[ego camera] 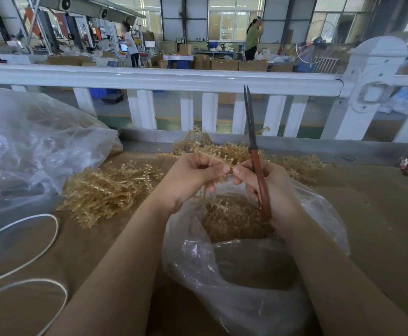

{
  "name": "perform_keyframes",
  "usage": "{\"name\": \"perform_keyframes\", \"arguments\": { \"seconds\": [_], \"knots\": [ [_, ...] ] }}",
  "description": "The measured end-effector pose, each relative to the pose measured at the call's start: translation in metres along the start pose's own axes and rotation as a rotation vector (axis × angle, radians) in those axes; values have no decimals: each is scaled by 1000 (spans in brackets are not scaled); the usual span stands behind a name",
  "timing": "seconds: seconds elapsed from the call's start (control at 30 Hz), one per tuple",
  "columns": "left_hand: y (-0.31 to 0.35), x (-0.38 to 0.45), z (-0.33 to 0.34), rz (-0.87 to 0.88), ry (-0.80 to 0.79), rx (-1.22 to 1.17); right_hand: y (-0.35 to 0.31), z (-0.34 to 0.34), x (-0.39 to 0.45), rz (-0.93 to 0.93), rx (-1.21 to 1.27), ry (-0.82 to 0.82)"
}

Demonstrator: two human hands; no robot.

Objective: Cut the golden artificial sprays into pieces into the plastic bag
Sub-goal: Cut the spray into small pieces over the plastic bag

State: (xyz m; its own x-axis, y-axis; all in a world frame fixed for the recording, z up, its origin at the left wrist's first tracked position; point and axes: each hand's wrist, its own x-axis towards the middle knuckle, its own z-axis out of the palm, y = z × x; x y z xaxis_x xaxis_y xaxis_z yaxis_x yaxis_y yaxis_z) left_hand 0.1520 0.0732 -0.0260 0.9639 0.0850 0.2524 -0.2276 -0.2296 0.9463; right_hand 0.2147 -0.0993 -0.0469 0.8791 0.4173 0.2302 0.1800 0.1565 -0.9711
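So the spray [212,158] being worked on is pinched at its stem between the left hand [193,177] and the thumb of the right hand [268,190], right over the open mouth of the bag [246,263]. Its long axis runs from far-left down to near-right, ending about where the two thumbs meet. The right hand is also wrapped round the red handles of the scissors [255,151], but the blades are closed and pointing straight up and away, nowhere near the stem. Next cut probably needs those blades swung down across the stem. Cut bits already sit in the bag; uncut piles lie on the table [380,226], left [108,187] and far [292,163].
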Motion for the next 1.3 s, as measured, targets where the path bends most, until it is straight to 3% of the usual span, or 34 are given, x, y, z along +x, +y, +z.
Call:
{"name": "perform_keyframes", "arguments": {
  "seconds": [0.4,0.6,0.77,1.0,1.3],
  "knots": [
    [-8,4,8,55,80,-95,-3,-3,2,29,-61,-24],
    [-7,4,1,102,123,-4,0,-7,7,-92,-561,69],
    [-8,4,-5,130,215,10,8,-10,3,-141,-835,46],
    [-10,2,-9,138,250,-98,9,-6,0,-260,-960,48],
    [-12,3,-9,109,250,-57,8,-4,0,-268,-1047,90]
  ]
}}
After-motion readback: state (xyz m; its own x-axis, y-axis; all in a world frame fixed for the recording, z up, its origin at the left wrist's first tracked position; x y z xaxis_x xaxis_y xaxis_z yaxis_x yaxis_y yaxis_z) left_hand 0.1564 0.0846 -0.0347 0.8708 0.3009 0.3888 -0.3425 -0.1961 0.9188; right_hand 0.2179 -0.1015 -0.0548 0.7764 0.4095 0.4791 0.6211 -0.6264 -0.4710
